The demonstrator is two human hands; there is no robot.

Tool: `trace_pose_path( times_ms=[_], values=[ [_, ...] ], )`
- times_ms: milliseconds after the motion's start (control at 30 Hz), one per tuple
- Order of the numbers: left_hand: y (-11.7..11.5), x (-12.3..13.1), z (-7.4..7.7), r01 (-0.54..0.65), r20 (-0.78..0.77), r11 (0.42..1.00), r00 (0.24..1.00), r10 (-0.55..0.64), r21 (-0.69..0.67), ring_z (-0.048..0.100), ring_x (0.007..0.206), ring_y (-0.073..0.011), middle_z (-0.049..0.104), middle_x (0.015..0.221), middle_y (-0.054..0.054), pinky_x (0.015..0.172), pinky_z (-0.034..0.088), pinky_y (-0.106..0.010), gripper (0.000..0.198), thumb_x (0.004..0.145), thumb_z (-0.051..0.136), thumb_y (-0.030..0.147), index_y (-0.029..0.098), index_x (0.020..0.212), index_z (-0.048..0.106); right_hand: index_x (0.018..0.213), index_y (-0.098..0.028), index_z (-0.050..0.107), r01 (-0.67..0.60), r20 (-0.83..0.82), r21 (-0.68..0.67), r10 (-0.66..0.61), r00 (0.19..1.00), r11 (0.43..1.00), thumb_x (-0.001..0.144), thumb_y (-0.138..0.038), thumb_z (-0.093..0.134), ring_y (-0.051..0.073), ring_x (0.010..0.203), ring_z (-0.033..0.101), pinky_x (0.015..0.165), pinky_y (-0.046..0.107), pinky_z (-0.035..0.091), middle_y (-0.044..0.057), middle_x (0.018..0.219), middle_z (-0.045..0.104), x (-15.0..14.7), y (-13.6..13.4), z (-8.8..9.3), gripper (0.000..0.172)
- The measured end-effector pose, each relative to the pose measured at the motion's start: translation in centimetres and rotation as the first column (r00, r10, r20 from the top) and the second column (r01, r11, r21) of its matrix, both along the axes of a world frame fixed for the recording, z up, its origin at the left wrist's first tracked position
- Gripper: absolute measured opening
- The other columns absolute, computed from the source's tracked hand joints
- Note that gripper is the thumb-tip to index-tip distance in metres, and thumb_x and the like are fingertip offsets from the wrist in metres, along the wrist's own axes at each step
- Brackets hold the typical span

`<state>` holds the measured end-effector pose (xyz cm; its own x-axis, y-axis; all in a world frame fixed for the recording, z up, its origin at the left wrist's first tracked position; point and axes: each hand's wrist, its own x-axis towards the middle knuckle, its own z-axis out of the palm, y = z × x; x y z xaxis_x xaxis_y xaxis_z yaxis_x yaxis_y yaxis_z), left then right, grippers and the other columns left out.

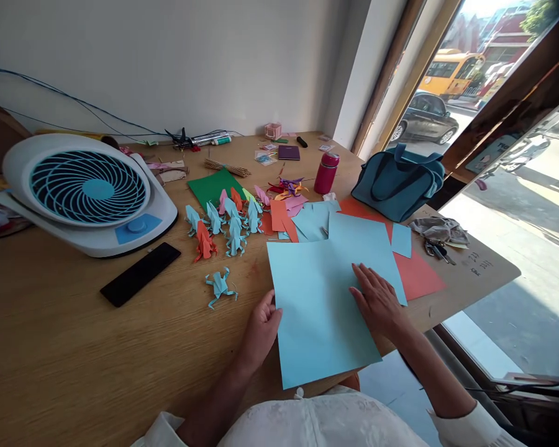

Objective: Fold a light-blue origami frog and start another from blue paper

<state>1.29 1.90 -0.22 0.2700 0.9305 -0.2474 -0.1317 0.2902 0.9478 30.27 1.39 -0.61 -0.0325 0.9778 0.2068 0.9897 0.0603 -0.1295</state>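
Note:
A large light blue paper sheet (pixel 317 304) lies at the near edge of the wooden table (pixel 74 347). My left hand (pixel 262 328) grips its left edge with curled fingers. My right hand (pixel 377 299) rests flat on the sheet's right part, fingers stretched out. A second blue sheet (pixel 363 239) lies under its far corner, over orange paper (pixel 419 273). One blue origami frog (pixel 220 285) sits alone to the left of my left hand.
Several folded frogs (pixel 228 220) cluster beside green paper (pixel 214 185). A white and blue fan (pixel 88 189) and black phone (pixel 140 273) stand left. A red bottle (pixel 327 172), blue bag (pixel 398 181), cloth and keys (pixel 440 239) are right, by the window.

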Motion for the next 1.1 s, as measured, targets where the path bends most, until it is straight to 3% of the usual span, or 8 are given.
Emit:
trace_pose_path(
  times_ms=[167, 300, 367, 533, 667, 833, 1000, 1100],
  values=[
    [0.0, 0.2, -0.5, -0.022, 0.014, 1.000, 1.000, 0.021, 0.008, 0.057, 0.056, -0.0116, 0.064, 0.068, 0.003, 0.055, 0.044, -0.022, 0.042, 0.083, 0.057, 0.029, 0.017, 0.124, 0.056, 0.151, -0.016, 0.032, 0.150, 0.024, -0.070, -0.148, 0.989, 0.986, 0.100, -0.051, 0.022, 0.037, 0.141, 0.035, 0.109, 0.059, 0.033, 0.015, 0.151, 0.043, 5.4, 0.7, -2.0, 0.063],
    [-0.1, 0.5, -0.3, -0.040, 0.022, 0.999, 0.999, 0.040, 0.004, 0.060, 0.060, -0.0123, 0.067, 0.072, 0.001, 0.057, 0.045, -0.022, 0.041, 0.083, 0.058, 0.028, 0.017, 0.122, 0.058, 0.145, -0.014, 0.042, 0.245, -0.035, 0.091, -0.242, 0.970, 0.965, 0.095, -0.055, 0.030, 0.043, 0.136, 0.040, 0.104, 0.063, 0.036, 0.021, 0.147, 0.046, 5.9, 1.0, -0.4, 0.066],
    [-0.2, 0.5, 0.0, -0.035, 0.048, 0.999, 0.998, 0.035, 0.010, 0.059, 0.059, -0.0118, 0.067, 0.075, 0.000, 0.058, 0.045, -0.022, 0.041, 0.084, 0.057, 0.027, 0.017, 0.123, 0.057, 0.140, -0.019, 0.047, 0.228, -0.212, 0.063, -0.211, 0.954, 0.972, 0.095, -0.055, 0.034, 0.039, 0.118, 0.058, 0.092, 0.054, 0.048, 0.019, 0.133, 0.059, 4.2, 0.5, 0.7, 0.060],
    [-0.7, 0.6, 1.4, -0.047, 0.178, 0.996, 0.983, 0.034, 0.070, 0.063, 0.069, -0.0139, 0.071, 0.089, -0.003, 0.064, 0.048, -0.024, 0.042, 0.086, 0.057, 0.028, 0.017, 0.126, 0.054, 0.130, -0.029, 0.052, 0.068, -0.620, -0.284, -0.238, 0.747, 0.956, 0.094, -0.060, 0.038, 0.030, 0.091, 0.071, 0.078, 0.045, 0.056, 0.007, 0.104, 0.074, -0.7, -0.9, 1.4, 0.050],
    [-1.3, 0.6, 2.6, -0.060, 0.272, 0.990, 0.962, 0.024, 0.126, 0.066, 0.084, -0.0177, 0.071, 0.100, -0.005, 0.074, 0.049, -0.026, 0.042, 0.087, 0.058, 0.030, 0.018, 0.127, 0.054, 0.136, -0.031, 0.048, -0.028, -0.802, -0.352, -0.286, 0.524, 0.936, 0.090, -0.062, 0.046, 0.030, 0.102, 0.069, 0.079, 0.042, 0.059, 0.007, 0.116, 0.071, -2.2, -0.9, 0.7, 0.055],
    [-1.9, 0.2, 3.6, -0.077, 0.295, 0.973, 0.956, 0.009, 0.219, 0.065, 0.090, -0.0184, 0.071, 0.103, -0.006, 0.079, 0.049, -0.027, 0.038, 0.090, 0.057, 0.030, 0.018, 0.126, 0.055, 0.126, -0.031, 0.062, 0.024, -0.839, -0.391, -0.367, 0.401, 0.920, 0.084, -0.062, 0.057, 0.034, 0.113, 0.064, 0.079, 0.041, 0.060, 0.007, 0.129, 0.066, -2.9, -0.5, 1.1, 0.053],
    [-2.4, -1.6, 4.3, 0.002, 0.064, 0.946, 0.998, -0.025, 0.325, 0.065, 0.087, -0.0181, 0.069, 0.108, -0.009, 0.075, 0.049, -0.027, 0.034, 0.092, 0.055, 0.035, 0.016, 0.120, 0.058, 0.108, -0.025, 0.068, -0.115, -0.903, -0.429, -0.424, 0.068, 0.896, 0.076, -0.052, 0.073, 0.025, 0.074, 0.072, 0.060, 0.033, 0.059, 0.005, 0.095, 0.077, -3.8, 0.2, 1.9, 0.042],
    [-1.6, -4.8, 3.7, -0.088, -0.239, 0.914, 0.951, 0.195, 0.397, 0.065, 0.096, -0.0193, 0.068, 0.109, -0.009, 0.088, 0.049, -0.031, 0.033, 0.094, 0.050, 0.035, 0.018, 0.122, 0.056, 0.100, -0.025, 0.068, -0.051, -0.933, -0.357, -0.353, 0.076, 0.933, 0.070, -0.048, 0.079, 0.018, 0.068, 0.068, 0.056, 0.025, 0.056, 0.000, 0.085, 0.075, -3.0, 0.8, 1.6, 0.039]
  ],
)
